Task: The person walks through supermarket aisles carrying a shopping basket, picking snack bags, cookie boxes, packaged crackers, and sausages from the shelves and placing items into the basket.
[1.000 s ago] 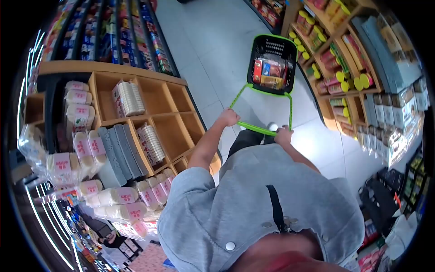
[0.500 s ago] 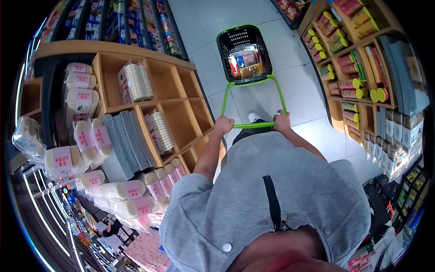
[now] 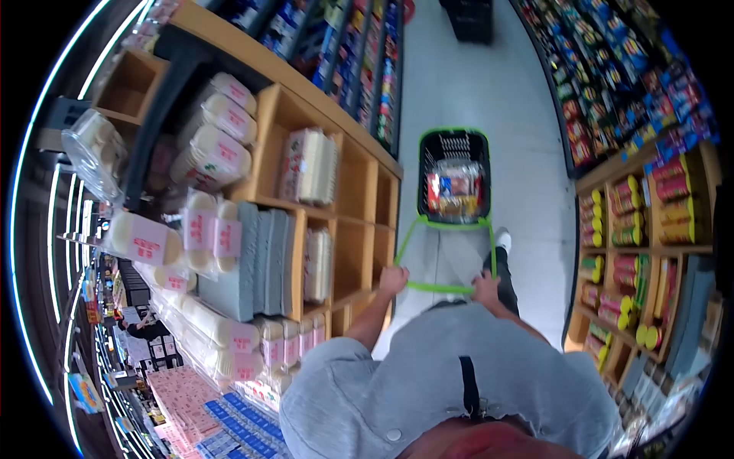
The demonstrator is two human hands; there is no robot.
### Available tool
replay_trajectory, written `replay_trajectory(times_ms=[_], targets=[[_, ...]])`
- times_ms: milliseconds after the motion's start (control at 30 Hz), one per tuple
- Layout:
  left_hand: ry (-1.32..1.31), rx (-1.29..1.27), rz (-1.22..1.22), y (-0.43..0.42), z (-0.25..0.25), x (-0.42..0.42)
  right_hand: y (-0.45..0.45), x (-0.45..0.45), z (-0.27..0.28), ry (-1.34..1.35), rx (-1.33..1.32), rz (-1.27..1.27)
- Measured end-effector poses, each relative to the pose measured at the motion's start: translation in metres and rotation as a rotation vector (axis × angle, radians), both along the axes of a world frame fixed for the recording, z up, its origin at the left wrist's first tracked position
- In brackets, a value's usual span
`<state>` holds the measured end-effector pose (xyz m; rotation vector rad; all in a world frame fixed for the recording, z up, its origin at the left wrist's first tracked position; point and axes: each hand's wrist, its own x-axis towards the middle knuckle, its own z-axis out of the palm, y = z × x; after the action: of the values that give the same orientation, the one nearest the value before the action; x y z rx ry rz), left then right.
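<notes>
A black shopping basket with a bright green rim is on the floor ahead of me, and several colourful packets lie in it. Its long green handle reaches back to my body. My left hand is closed round the left corner of the handle. At the right corner, my right hand is wrapped round the same handle. My white shoe shows on the floor to the right of the handle.
Wooden shelving with packaged goods lines the left side. Yellow-lidded tubes fill shelves at the right. Snack racks flank the aisle farther ahead, where a dark container stands on the floor. A person is far off at the left.
The view has turned, and the shelves have shifted in it. The basket now appears lower and farther right than half a second ago. Both hands have stayed on the handle; one foot now shows farther right.
</notes>
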<state>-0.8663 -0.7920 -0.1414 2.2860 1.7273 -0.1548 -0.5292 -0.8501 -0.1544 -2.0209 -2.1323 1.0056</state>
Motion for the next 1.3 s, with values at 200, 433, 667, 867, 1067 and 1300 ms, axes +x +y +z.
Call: replay_trajectory(times_ms=[200, 433, 667, 867, 1067, 1300], targets=[[-0.156, -0.177, 0.318, 0.037, 0.014, 0.048, 0.084, 0.046, 0.000, 0.117, 0.059, 0.062], [-0.248, -0.317, 0.482, 0.159, 0.073, 0.101, 0.213, 0.090, 0.067, 0.142, -0.003, 0.040], [-0.174, -0.076, 0.477, 0.252, 0.104, 0.109, 0.341, 0.118, 0.104, 0.279, -0.090, 0.205], [-0.283, -0.200, 0.426, 0.386, 0.095, 0.100, 0.442, 0.113, 0.064, 0.053, -0.058, 0.112], [-0.734, -0.133, 0.480, 0.520, 0.059, 0.102, 0.504, 0.118, 0.025, 0.144, 0.128, -0.291], [-1.062, 0.023, 0.742, 0.637, -0.053, 0.092, 0.590, 0.083, -0.031, 0.256, 0.229, -0.785]])
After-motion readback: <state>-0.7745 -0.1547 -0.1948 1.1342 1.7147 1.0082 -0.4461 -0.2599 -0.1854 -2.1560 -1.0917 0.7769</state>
